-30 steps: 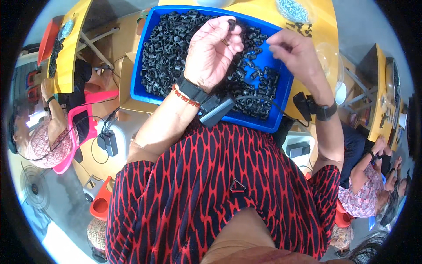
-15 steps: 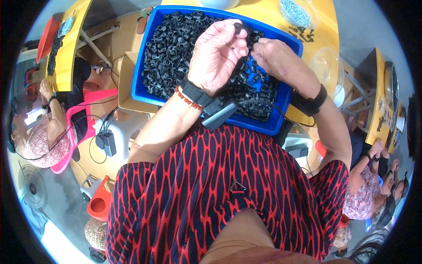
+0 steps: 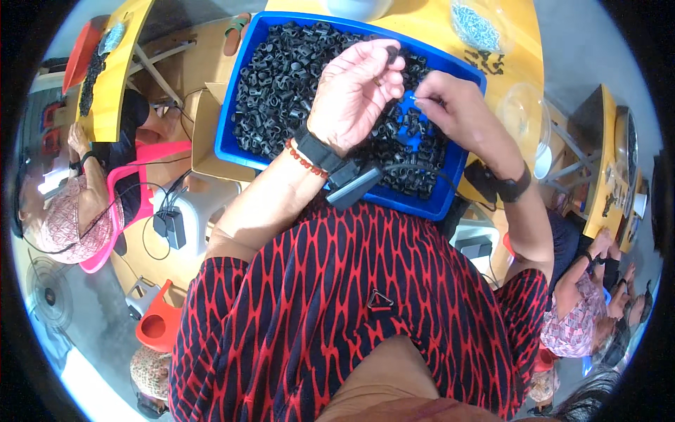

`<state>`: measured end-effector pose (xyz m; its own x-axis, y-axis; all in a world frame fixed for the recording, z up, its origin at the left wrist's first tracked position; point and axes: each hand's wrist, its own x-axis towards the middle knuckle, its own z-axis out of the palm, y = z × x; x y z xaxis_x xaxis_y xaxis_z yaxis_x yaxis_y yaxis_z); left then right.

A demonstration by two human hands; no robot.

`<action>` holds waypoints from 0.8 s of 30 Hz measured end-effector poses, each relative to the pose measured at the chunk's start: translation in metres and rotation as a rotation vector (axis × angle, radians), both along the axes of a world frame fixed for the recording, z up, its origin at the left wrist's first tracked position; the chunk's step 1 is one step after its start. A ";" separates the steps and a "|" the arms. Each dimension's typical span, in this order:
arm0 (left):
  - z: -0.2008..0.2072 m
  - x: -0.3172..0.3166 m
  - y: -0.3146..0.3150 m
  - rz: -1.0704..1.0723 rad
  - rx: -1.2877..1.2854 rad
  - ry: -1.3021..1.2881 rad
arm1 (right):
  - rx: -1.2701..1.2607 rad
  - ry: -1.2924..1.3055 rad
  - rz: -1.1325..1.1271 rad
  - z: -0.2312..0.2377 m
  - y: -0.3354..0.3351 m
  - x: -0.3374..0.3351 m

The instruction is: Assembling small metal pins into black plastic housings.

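My left hand (image 3: pixel 349 98) is raised, palm up, over a blue tub (image 3: pixel 226 137) heaped with small black plastic clips (image 3: pixel 274 91). Between its thumb and fingertips it pinches one black clip (image 3: pixel 392 54). Just to the right, my right hand (image 3: pixel 460 112) is closed in a pinch on a tiny silver screw (image 3: pixel 413 98), its tip pointing toward my left hand. The two hands are apart. Under the right hand, the tub's blue bottom shows between scattered clips.
On the yellow table (image 3: pixel 517 67) behind the tub are a clear bowl of bluish-silver screws (image 3: pixel 472 27), a row of black pieces (image 3: pixel 485 61) and a clear plastic lid (image 3: pixel 524 112). A cardboard box (image 3: pixel 209 144) adjoins the tub's left side. Other people sit at tables left and right.
My right hand has drawn back to the right, away from the left, and the screw in its fingertips now shows. My left hand has shifted slightly right and down, still pinching the clip.
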<state>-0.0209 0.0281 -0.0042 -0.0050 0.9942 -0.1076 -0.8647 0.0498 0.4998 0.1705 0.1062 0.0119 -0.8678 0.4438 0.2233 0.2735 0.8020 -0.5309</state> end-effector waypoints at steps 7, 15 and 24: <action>-0.002 0.006 -0.002 -0.188 -0.052 0.084 | -0.900 0.392 -0.308 0.017 -0.013 0.018; 0.002 0.011 -0.002 -0.221 -0.042 0.199 | -0.775 0.472 -0.285 0.022 -0.010 0.015; 0.003 0.011 -0.003 -0.226 -0.030 0.193 | -0.717 0.508 -0.293 0.020 -0.012 0.009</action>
